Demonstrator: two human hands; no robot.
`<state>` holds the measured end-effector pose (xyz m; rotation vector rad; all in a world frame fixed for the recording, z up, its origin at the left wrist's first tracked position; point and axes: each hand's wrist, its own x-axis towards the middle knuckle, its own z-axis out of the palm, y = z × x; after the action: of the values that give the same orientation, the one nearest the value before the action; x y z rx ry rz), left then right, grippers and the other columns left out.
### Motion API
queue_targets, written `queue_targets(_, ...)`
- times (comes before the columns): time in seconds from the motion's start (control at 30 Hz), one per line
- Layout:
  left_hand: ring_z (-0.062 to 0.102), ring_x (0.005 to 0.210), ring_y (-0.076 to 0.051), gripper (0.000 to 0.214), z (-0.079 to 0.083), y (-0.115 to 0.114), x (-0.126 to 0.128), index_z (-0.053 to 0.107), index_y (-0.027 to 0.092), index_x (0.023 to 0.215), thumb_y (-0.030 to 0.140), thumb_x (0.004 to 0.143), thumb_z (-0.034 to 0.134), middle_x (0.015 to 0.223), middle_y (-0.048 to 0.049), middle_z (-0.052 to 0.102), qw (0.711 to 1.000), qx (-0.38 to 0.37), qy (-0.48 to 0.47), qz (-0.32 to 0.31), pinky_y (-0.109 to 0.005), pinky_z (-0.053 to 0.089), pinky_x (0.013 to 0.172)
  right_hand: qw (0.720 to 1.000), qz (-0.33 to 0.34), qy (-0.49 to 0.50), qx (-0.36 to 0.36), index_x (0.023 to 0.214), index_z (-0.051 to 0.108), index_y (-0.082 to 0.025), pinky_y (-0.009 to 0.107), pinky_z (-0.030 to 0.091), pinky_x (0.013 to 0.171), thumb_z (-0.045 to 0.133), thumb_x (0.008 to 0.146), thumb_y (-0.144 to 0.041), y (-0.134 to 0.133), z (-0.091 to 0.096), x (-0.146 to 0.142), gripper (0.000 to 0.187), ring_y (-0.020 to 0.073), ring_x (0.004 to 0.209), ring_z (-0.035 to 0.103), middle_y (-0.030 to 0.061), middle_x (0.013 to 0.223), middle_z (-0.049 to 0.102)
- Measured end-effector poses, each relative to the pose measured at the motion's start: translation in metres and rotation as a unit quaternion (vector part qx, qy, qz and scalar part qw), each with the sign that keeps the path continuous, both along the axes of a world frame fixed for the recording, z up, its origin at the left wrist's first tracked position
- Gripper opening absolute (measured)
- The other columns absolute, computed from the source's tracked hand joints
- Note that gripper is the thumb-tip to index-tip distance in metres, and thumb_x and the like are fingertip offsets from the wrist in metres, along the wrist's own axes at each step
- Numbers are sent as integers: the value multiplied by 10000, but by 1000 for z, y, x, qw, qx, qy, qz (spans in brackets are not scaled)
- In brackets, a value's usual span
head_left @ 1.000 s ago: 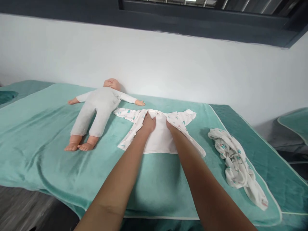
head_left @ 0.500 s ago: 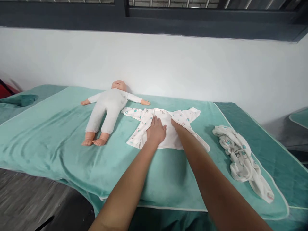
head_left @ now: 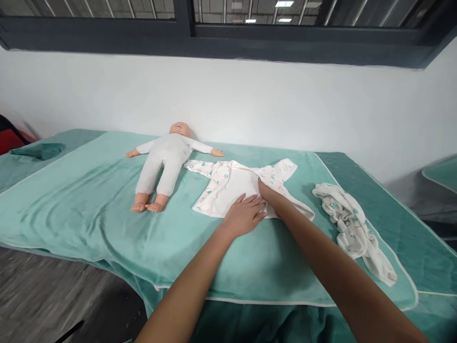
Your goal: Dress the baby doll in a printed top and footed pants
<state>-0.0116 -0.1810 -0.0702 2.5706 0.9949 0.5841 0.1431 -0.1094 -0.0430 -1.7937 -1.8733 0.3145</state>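
A white baby shirt (head_left: 224, 190) with a small coloured print lies spread open on a green blanket (head_left: 171, 243), its sleeves stretched to both sides. My left hand (head_left: 245, 215) rests flat near the shirt's lower edge, fingers extended across its inner back. Tucked under the right front panel is my right hand (head_left: 264, 188); the cloth covers its fingers, so their pose is hidden. To the left of the shirt, a baby doll (head_left: 167, 159) in a white body lies on its back with arms out, one hand close to the shirt's left sleeve.
A crumpled white printed cloth (head_left: 352, 224) lies on the blanket's right side. Behind the bed rises a white wall (head_left: 250, 102) under a dark window frame (head_left: 303, 43). A red object (head_left: 10, 141) stands at the far left.
My left hand has slid right and toward the shirt's lower edge, closer to my right wrist. My right hand stays under the panel. The view has tilted up slightly.
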Motion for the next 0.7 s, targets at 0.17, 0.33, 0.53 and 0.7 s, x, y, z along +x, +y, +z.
queue_targets(0.17, 696, 979, -200, 479, -1, 2, -7, 741, 210, 957, 443, 1044, 332, 999, -49, 781, 984, -66, -134, 99, -346, 496, 956, 997, -1, -72, -29, 1210, 670, -123, 548, 370, 1153, 411, 1033, -344, -47, -19, 17, 384, 364, 1333, 543, 218, 1353, 635)
queue_targets(0.33, 694, 952, -200, 415, -1, 7, -10, 742, 207, 943, 425, 1024, 399, 1001, -48, 777, 953, -108, -238, 153, -315, 497, 898, 988, 55, -145, -14, 1485, 463, -53, 543, 316, 1205, 307, 1041, -384, -102, -30, 27, 575, 341, 1471, 407, 215, 1559, 455)
queue_targets(0.53, 687, 939, -207, 366, 0, 10, -7, 742, 209, 891, 391, 1005, 445, 971, -45, 776, 954, -113, -225, 164, -328, 481, 882, 984, 151, 27, -92, 1327, 676, -227, 510, 400, 1167, 497, 962, -496, -124, 0, 62, 488, 318, 1386, 528, 97, 1466, 594)
queue_targets(0.7, 675, 918, -202, 330, 1, 10, -4, 730, 214, 867, 370, 992, 468, 945, -34, 770, 951, -119, -218, 182, -329, 469, 852, 986, -56, 155, 8, 1216, 699, -236, 451, 490, 1053, 586, 896, -405, -44, 24, 97, 379, 278, 1170, 662, 77, 1256, 718)
